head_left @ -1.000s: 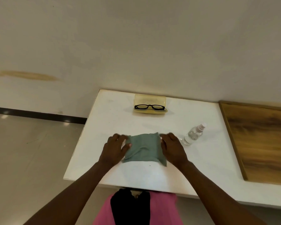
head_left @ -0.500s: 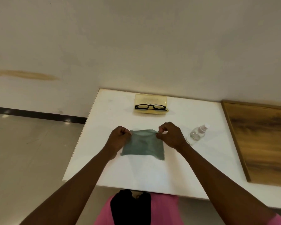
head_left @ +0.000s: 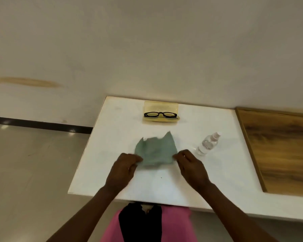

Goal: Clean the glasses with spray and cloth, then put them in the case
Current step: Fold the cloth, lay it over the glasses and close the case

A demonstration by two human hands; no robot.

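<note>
The cloth is motion-blurred; each hand's grip covers a near corner. Left hand is smeared, its fingers indistinct. The table and wooden board run off the right edge.

From my remote seat I see a white table pushed up against a plain off-white wall, its near edge running across the lower part of the view. A wooden board with a darker grain and a lighter rim lies along the table's right side, reaching out of frame. On the wall to the left I make out a long yellowish-brown smear, perhaps a stain, though the picture is too soft to be sure. A dark skirting strip runs along the wall's foot, and below it the glossy beige floor throws back a few small bright spots of light.
</note>
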